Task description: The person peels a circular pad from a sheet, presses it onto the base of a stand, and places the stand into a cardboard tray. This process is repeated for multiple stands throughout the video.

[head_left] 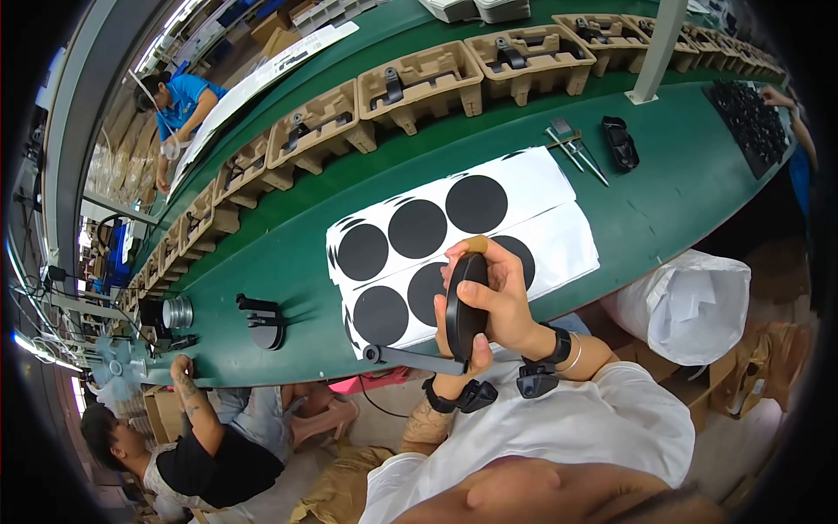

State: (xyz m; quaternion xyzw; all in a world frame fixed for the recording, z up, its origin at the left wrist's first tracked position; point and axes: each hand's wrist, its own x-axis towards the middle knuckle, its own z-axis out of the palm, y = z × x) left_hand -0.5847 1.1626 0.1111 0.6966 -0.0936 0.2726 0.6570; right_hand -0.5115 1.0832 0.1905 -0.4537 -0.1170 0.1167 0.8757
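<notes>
In front of my chest I hold a black stand with a round base (466, 301), its base turned nearly edge-on. A straight grey-black arm (415, 359) sticks out from it to the left. My left hand (471, 362) grips the lower part of the base, its fingers partly hidden behind it. My right hand (504, 293) closes round the upper part, thumb on the near face and fingers bent over the top edge. Beneath my hands lie white sheets (559, 231) with several round black pads (417, 229). Another black stand (264, 325) rests on the green table to the left.
Brown moulded trays (419, 83) holding black parts line a green belt behind the table. Screwdriver-like tools (578, 155) and a black object (620, 143) lie far right, near a pile of small black parts (749, 122). A white bag (690, 306) stands at right. Co-workers sit nearby.
</notes>
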